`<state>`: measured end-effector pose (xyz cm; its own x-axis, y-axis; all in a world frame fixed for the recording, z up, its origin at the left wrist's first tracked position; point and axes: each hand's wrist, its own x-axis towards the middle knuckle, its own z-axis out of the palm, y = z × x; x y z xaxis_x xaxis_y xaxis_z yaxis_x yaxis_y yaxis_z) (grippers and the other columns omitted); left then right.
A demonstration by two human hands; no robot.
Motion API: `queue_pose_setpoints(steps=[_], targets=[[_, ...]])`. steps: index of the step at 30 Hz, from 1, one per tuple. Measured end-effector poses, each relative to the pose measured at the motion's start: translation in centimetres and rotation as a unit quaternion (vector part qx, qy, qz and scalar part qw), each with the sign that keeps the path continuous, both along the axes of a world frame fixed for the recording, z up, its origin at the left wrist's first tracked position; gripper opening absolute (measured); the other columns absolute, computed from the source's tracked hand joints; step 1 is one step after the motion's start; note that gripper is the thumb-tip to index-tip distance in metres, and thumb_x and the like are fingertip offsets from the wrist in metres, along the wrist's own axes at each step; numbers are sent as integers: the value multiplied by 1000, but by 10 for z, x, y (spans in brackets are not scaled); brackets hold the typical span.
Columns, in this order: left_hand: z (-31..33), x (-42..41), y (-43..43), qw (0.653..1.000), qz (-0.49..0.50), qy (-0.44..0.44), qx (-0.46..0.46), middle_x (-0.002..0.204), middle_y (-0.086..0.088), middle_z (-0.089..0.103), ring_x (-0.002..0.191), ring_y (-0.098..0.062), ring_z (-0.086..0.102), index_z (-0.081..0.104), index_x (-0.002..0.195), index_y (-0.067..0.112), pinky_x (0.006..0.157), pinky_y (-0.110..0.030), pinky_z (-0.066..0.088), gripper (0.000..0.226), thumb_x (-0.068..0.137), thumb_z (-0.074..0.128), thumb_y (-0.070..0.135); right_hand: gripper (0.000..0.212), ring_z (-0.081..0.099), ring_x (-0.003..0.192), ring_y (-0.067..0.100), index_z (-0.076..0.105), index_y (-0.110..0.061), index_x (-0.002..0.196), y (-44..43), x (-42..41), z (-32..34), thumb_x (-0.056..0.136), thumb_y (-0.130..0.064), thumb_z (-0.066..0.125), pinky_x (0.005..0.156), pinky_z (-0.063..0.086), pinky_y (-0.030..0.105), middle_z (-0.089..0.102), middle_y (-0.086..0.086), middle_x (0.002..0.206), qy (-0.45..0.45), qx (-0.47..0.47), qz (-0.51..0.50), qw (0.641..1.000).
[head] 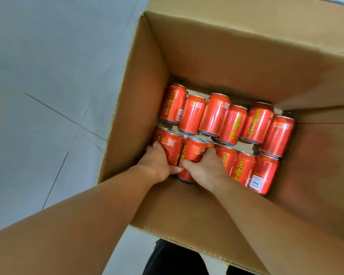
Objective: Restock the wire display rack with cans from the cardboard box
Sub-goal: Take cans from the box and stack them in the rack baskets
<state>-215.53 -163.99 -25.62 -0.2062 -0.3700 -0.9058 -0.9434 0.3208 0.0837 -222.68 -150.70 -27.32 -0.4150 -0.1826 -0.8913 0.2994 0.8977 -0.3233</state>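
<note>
both hands are deep in the cardboard box (145,92), at the near left corner of its floor. the left hand (157,162) is curled round a red can (172,148) by the left wall. the right hand (206,168) is curled round the next red can (195,152), and its thumb touches the left thumb between the two cans. the fingers are closed on the cans, not spread wide.

the other red cans (234,124) lie on their sides in two rows, a far row and a near row, packed close and touching. the wire rack is not in view.

what could go wrong: the cans are smooth, shiny, round metal, so one could slip out of a hand on the way up, i think. the box walls are tall, so a can could bump the near wall and drop. round cans roll, so when these two come out the ones beside them may roll into the gap. a dropped can could get a dent.

the box is plain brown card, dull and a bit soft, with flat flaps standing open. it sits on pale floor tiles (48,76).
</note>
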Motion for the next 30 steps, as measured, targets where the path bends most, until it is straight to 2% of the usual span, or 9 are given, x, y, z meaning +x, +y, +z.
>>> queue_pose_setpoints(steps=[5, 9, 14, 17, 20, 22, 24, 27, 30], targets=[[-5, 2, -9, 999, 28, 22, 19, 139, -3, 53, 126, -22, 55, 41, 144, 21, 109, -40, 46, 94, 66, 93, 33, 84, 57, 124, 23, 48, -17, 137, -1, -3, -7, 68, -38, 90, 105, 45, 35, 61, 1, 133, 1, -24, -57, 998], [6, 1, -8, 995, 81, 37, 48, 126, 3, 65, 115, -19, 61, 55, 131, 28, 104, -39, 49, 70, 71, 90, 29, 67, 62, 113, 18, 58, -24, 127, 14, -17, 9, 68, -34, 89, 100, 49, 35, 67, -4, 120, 12, -44, -58, 997], [57, -2, -9, 981, 140, 55, 122, 127, 3, 65, 117, -18, 60, 51, 136, 28, 109, -41, 44, 71, 75, 88, 26, 51, 69, 99, 11, 62, -30, 113, 47, -45, 63, 70, -23, 88, 96, 54, 38, 71, -10, 106, -12, -99, -126, 987], [112, -14, -9, 970, 151, 80, 172, 125, 5, 65, 113, -13, 61, 48, 139, 27, 102, -33, 47, 72, 78, 87, 27, 54, 70, 101, 12, 61, -29, 118, 62, -66, 117, 72, -21, 87, 95, 55, 41, 72, -8, 110, -37, -129, -160, 978], [178, -32, -9, 964, 130, 108, 204, 120, 10, 67, 108, -7, 63, 50, 137, 28, 93, -25, 50, 72, 75, 88, 29, 59, 73, 96, 15, 57, -21, 124, 68, -87, 181, 73, -16, 86, 86, 59, 38, 72, -1, 114, -47, -161, -203, 965], [225, -44, -12, 960, 120, 133, 217, 118, 9, 71, 108, -8, 67, 54, 136, 24, 100, -30, 51, 76, 70, 92, 26, 67, 74, 95, 19, 58, -17, 124, 69, -100, 228, 64, -19, 87, 85, 60, 42, 73, 5, 114, -46, -185, -230, 954], [273, -59, -16, 954, 115, 160, 225, 112, 7, 75, 105, -9, 70, 59, 130, 23, 102, -36, 52, 76, 64, 95, 24, 61, 74, 98, 25, 62, -15, 119, 69, -114, 279, 62, -17, 83, 88, 59, 48, 74, 10, 111, -41, -210, -242, 946], [353, -82, -22, 939, 115, 198, 256, 104, 4, 78, 99, -13, 74, 60, 124, 18, 90, -31, 58, 62, 70, 90, 8, 51, 73, 92, 28, 64, -11, 117, 72, -133, 363, 68, -14, 76, 81, 59, 42, 74, 13, 107, -29, -243, -244, 938], [437, -99, -25, 925, 103, 254, 265, 106, 1, 78, 101, -15, 73, 63, 118, 15, 85, -27, 57, 54, 72, 87, 3, 46, 68, 75, 21, 63, -6, 113, 73, -147, 451, 67, -10, 67, 67, 56, 33, 70, 14, 94, -33, -288, -274, 917]])
